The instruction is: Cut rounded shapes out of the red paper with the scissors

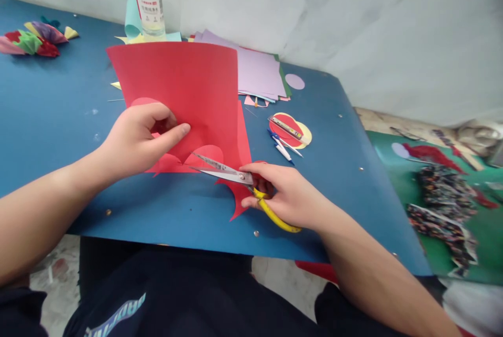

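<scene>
My left hand [147, 138] pinches a large sheet of red paper [188, 80], held raised and slightly curved above the table, thumb in front. In my right hand [283, 190] is a pair of scissors [271, 211] with yellow handles. Its blades are slightly apart and point left, close to the sheet's lower part. Red cut pieces with rounded edges [208, 155] lie below the sheet. A curved red scrap [238, 198] hangs near the scissors. Some of my right fingers are hidden behind the handles.
A blue table [330, 185] has pens [283, 148], a utility knife [286, 128] and paper circles [295, 82] to the right. Stacked lilac sheets [261, 72] and a clear bottle [150, 7] stand by the wall. Colourful folded paper [35, 41] sits far left. A green surface [396, 185] holds dark patterned fabric [448, 190].
</scene>
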Motion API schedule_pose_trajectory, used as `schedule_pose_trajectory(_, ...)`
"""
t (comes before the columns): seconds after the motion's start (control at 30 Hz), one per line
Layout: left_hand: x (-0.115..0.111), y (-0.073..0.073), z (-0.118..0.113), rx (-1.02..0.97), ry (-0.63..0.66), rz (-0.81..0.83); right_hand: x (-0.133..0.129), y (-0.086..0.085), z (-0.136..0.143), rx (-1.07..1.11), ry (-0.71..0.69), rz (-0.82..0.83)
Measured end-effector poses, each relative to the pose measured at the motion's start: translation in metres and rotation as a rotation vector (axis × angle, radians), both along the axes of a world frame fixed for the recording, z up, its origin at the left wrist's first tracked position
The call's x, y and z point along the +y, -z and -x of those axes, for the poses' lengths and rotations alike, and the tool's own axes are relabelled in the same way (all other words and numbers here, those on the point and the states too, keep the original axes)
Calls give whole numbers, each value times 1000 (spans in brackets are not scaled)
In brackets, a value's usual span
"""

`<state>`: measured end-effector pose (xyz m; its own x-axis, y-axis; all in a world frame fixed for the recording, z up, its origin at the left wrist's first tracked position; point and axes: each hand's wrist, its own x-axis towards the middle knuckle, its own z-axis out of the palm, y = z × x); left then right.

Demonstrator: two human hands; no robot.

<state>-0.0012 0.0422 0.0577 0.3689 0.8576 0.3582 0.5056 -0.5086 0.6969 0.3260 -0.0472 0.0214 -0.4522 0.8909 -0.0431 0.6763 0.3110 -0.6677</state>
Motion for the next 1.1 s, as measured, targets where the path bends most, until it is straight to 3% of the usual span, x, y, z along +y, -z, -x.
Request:
schedule_pose_trajectory(0.4, 8, 6, 1, -108, -163, 75, -1, -5, 3, 168, 69, 42)
schedule_pose_trajectory(1.1, 9, 8, 1, -112, -129, 71, -4, -5, 2, 145, 100, -178)
